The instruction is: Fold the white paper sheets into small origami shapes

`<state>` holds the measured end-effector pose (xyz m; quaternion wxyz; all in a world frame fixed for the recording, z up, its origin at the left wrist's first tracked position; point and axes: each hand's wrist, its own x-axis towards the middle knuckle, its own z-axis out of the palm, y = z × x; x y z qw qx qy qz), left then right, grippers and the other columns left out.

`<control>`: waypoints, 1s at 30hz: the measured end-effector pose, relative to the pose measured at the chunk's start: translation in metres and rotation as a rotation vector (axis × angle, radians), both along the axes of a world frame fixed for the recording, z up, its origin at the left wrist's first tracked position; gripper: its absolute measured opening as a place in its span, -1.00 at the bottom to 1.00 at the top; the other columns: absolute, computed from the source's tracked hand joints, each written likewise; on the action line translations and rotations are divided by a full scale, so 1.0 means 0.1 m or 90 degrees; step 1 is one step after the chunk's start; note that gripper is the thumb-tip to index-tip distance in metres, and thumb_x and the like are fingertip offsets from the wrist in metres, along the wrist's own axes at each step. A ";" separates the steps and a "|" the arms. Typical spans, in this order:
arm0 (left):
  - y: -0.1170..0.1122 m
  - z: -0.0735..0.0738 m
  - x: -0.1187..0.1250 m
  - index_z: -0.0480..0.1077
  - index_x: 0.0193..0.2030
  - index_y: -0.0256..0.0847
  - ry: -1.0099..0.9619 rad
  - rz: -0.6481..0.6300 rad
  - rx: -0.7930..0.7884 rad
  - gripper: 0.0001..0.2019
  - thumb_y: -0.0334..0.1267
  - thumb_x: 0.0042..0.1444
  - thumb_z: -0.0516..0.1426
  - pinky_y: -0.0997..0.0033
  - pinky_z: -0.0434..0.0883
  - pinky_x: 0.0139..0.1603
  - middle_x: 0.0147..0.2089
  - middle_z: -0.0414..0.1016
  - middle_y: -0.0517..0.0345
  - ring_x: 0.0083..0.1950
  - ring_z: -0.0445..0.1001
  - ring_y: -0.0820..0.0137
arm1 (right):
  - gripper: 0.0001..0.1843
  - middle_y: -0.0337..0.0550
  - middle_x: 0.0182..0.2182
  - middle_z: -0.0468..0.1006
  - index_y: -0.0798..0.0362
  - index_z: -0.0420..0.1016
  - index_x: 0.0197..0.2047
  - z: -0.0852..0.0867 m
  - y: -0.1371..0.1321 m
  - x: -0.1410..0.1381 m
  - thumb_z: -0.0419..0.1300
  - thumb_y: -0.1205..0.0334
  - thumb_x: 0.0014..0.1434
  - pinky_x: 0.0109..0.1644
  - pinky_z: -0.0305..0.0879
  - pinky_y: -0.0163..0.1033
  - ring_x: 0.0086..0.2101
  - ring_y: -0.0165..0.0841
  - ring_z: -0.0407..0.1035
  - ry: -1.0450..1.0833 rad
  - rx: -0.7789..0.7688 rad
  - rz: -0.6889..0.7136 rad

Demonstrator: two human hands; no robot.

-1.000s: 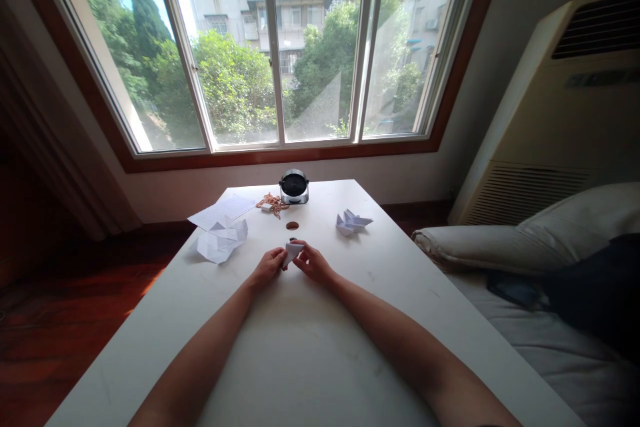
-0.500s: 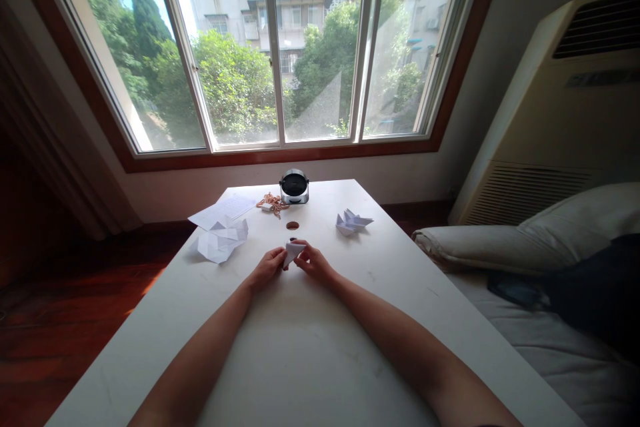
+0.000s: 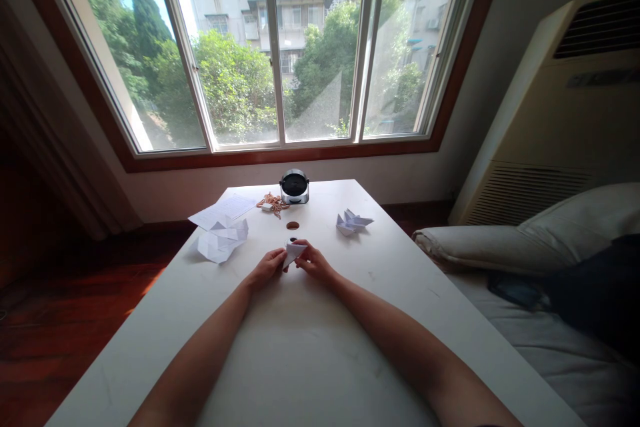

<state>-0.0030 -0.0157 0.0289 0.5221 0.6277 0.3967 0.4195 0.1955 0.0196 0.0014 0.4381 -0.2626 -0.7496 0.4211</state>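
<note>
A small piece of folded white paper [image 3: 293, 252], roughly triangular, is held between my two hands above the middle of the table. My left hand [image 3: 270, 265] pinches its left side. On the other side, my right hand [image 3: 313, 261] grips the paper between thumb and fingers. Some fingertips are hidden behind the paper. To the right lies a group of folded paper shapes [image 3: 353, 222] with pointed ends. Creased, partly unfolded paper [image 3: 221, 241] rests to the left of my hands.
The white table [image 3: 300, 360] stands below a window. Near its far edge are a round black device [image 3: 295, 186] on a stand and a coiled cord [image 3: 273, 205]. A written sheet [image 3: 233, 205] lies at the left edge. A cushioned seat [image 3: 520, 310] borders the right.
The folded paper has turned slightly in my hands, and its top edge now reaches a little further right. Both arms stay almost where they were.
</note>
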 end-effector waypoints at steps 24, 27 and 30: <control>0.11 -0.12 0.00 0.45 -0.29 -0.30 0.029 -0.012 0.013 -0.51 0.18 0.16 0.12 0.42 0.16 -0.37 -0.51 0.33 0.20 -0.46 0.22 0.45 | -0.53 -0.26 -0.39 0.51 -0.02 0.33 0.08 -0.05 0.03 -0.01 0.14 0.37 0.06 -0.32 0.41 -0.25 -0.44 -0.36 0.44 0.028 -0.012 -0.050; 0.12 -0.13 0.00 0.44 -0.32 -0.29 0.025 0.005 0.007 -0.55 0.15 0.14 0.13 0.42 0.15 -0.38 -0.53 0.32 0.21 -0.48 0.22 0.45 | -0.57 -0.28 -0.43 0.50 -0.03 0.34 0.03 -0.03 0.03 0.00 0.12 0.38 0.06 -0.32 0.40 -0.26 -0.45 -0.37 0.44 0.020 -0.005 -0.073; 0.12 -0.13 0.01 0.43 -0.36 -0.27 0.043 0.004 0.020 -0.58 0.11 0.17 0.11 0.41 0.18 -0.37 -0.52 0.37 0.18 -0.47 0.25 0.43 | -0.65 -0.26 -0.42 0.53 0.00 0.36 -0.04 -0.05 0.05 -0.01 0.11 0.36 0.07 -0.33 0.40 -0.26 -0.46 -0.37 0.43 0.015 -0.007 -0.095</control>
